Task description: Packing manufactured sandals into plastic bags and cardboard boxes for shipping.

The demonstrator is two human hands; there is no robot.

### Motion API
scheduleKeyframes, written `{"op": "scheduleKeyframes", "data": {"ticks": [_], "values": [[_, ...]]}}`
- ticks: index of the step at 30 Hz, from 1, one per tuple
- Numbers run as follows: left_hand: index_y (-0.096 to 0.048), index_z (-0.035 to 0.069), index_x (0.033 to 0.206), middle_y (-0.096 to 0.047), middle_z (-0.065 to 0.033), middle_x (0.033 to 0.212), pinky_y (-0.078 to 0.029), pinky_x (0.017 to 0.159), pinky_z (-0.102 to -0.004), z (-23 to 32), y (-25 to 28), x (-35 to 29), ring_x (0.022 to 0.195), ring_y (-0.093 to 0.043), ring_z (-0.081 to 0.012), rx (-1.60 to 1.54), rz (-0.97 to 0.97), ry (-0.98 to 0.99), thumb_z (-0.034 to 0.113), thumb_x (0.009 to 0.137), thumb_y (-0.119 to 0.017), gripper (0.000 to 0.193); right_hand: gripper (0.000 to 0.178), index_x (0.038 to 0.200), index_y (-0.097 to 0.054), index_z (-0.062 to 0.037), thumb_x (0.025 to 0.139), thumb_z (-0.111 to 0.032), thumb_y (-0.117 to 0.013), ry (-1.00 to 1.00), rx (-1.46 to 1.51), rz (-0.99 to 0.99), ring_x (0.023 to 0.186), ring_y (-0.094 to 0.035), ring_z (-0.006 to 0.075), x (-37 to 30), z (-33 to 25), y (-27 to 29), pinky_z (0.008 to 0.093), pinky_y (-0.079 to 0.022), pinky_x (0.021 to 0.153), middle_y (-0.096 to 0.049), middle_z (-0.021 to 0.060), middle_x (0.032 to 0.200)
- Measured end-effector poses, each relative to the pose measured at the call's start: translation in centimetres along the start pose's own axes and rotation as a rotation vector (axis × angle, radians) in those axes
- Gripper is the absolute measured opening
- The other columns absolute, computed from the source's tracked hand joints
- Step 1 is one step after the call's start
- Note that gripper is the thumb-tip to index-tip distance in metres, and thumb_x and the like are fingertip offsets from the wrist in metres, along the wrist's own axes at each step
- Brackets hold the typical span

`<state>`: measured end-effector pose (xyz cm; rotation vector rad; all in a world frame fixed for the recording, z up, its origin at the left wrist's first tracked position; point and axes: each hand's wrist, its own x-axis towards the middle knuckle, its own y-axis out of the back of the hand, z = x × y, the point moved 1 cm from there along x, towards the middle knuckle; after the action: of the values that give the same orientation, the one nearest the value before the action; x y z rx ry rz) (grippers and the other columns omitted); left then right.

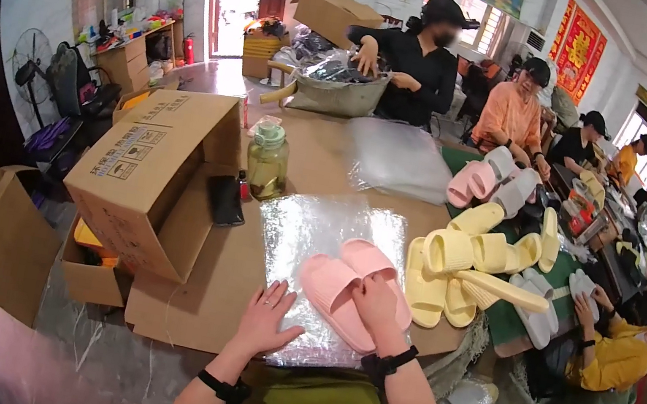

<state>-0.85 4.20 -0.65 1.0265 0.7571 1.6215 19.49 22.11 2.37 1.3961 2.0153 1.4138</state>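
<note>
A pair of pink slippers (327, 284) lies side by side on a stack of clear plastic bags (293, 227) at the table's near edge. My right hand (376, 307) is closed on the pink slippers near their straps, its fingertips partly hidden. My left hand (268, 319) rests flat on the bags' near left corner, fingers spread, holding nothing, just left of the slippers. Right of the stack is a heap of yellow slippers (452, 253), some overlapping and tilted.
An open cardboard box (144, 172) lies on its side at the left, near a black phone-like case (225, 201) and a green-lidded jar (266, 162). More plastic bags (399, 159) lie farther back. Grey slippers (532, 310) sit by a co-worker in yellow (613, 362).
</note>
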Motion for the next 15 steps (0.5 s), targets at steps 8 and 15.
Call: {"op": "scheduleKeyframes", "data": {"ticks": [8,15], "values": [[-0.045,0.008,0.148,-0.024,-0.0211,0.161,-0.014,0.121,-0.0542,0.0,1.2,-0.4,0.151,-0.014,-0.0393,-0.039,-0.037,-0.01,0.064,0.082,-0.063,0.088,0.018,0.104,-0.068,0.0003,0.088,-0.007,-0.063,0.029,0.564,0.39,0.094,-0.067,0.0309,-6.8,0.7,5.9,0.0384,-0.052,0.083,-0.068,0.0157,0.104],[-0.059,0.017,0.135,-0.041,-0.012,0.153,-0.027,0.117,-0.053,-1.7,1.3,-0.1,0.145,-0.027,-0.0408,-0.289,0.088,-0.032,0.037,0.075,-0.081,0.066,0.029,0.115,-0.063,0.0063,0.088,-0.003,-0.057,-0.247,0.902,0.507,0.1,-0.063,0.0166,-16.6,7.1,9.5,0.0299,-0.049,0.087,-0.067,0.009,0.111]]}}
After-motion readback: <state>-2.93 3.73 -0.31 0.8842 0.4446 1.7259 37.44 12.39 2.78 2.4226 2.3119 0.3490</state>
